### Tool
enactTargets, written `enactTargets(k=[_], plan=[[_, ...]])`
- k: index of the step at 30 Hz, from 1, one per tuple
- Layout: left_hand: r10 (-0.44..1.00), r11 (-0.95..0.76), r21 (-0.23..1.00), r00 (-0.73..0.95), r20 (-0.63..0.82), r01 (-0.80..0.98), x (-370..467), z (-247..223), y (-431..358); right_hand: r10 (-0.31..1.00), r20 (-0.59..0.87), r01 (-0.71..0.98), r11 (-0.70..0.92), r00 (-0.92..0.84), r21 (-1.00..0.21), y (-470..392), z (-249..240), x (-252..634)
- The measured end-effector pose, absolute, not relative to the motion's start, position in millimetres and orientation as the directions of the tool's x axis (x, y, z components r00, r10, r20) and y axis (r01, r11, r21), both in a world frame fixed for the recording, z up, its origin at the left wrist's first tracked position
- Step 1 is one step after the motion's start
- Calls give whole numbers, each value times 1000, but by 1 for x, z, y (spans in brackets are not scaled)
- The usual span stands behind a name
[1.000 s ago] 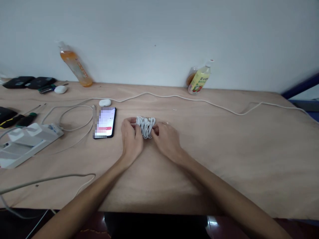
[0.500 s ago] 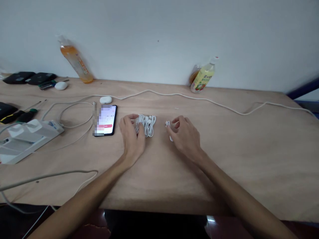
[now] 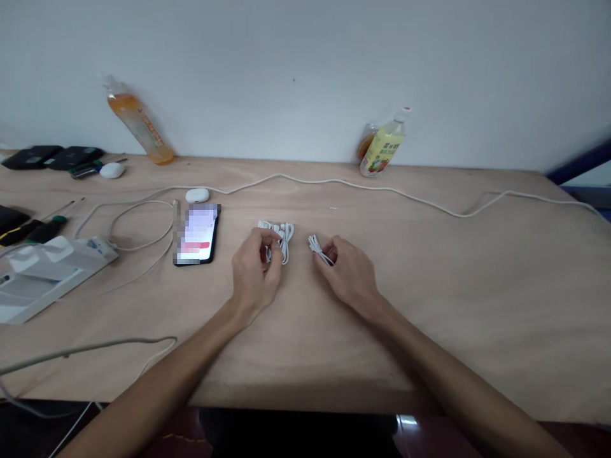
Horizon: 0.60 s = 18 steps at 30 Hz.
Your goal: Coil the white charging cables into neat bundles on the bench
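Note:
Between my hands lie coiled white cables (image 3: 287,236), bundled together on the wooden tabletop. My left hand (image 3: 254,266) is at their near left side, thumb and forefinger drawn together in a pinch in front of the coils. Whether a cable is caught between those fingertips is hidden. To the right, a small separate bundle of white cable (image 3: 315,244) is held between the thumb and fingers of my right hand (image 3: 351,270). Its looped end sticks out to the left, and the rest disappears behind the fingers.
A lit phone (image 3: 198,235) and a white earbud case (image 3: 197,195) lie left of my hands. Further left is a white power strip (image 3: 57,273) with plugs and cords. Two drink bottles, orange (image 3: 140,124) and yellow (image 3: 384,146), stand by the wall. A long white cord (image 3: 391,189) crosses behind.
The fingers of my left hand have moved from around the coils' left side into a pinch in front of them. My right hand has turned its cable bundle so the loops point left.

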<state>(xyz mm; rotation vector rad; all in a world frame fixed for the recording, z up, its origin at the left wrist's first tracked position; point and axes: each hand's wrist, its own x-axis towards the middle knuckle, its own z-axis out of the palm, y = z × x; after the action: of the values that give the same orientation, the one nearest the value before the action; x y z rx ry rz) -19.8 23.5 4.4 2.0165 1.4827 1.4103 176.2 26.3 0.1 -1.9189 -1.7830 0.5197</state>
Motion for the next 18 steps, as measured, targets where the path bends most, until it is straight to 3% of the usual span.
enactTargets(k=[6, 13, 18], plan=[[754, -651, 645, 434, 493, 399, -17, 5, 16, 987, 156, 624, 96, 43, -776, 23, -11, 178], [809, -565, 732, 431, 399, 382, -10, 5, 10, 965, 262, 419, 226, 31, -879, 19, -9, 176], [743, -651, 629, 526, 414, 425, -13, 1, 11, 962, 272, 425, 234, 31, -874, 19, -10, 176]])
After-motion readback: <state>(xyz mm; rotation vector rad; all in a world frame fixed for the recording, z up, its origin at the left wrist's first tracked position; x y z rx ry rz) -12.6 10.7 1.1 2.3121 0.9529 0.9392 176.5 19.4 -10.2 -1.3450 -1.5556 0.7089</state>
